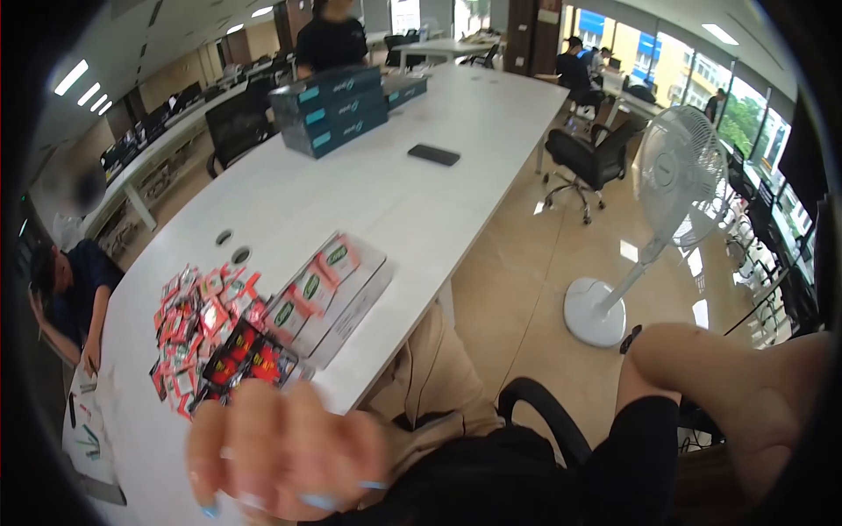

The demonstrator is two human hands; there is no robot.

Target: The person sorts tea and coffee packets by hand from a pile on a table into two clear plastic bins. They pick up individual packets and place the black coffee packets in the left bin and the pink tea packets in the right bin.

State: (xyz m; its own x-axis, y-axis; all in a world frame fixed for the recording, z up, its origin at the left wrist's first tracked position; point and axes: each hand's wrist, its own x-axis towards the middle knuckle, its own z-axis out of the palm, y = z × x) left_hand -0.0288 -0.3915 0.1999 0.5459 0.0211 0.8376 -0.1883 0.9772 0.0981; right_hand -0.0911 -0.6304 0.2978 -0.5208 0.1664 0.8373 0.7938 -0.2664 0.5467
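My left hand [285,451] is raised close to the camera at the bottom, blurred. Its loosely bent fingers have light-blue nails and are slightly apart, with nothing visible in them. Behind it on the table lie black-and-red packets [250,355], partly covered by the fingers. A heap of small red-and-white sachets [197,324] spreads just beyond. Beside the heap, a shallow white box [346,302] has several red-and-white sachets with green labels [311,289] lying along it. My right arm [702,364] is bent at the right edge; its hand is out of view.
The long white table [421,202] bears a dark phone-like slab [434,154] and stacked teal boxes [333,114]. A person [83,280] leans at the left edge; another [331,39] stands behind the boxes. A white fan [675,175] and black office chair [592,162] stand on the right.
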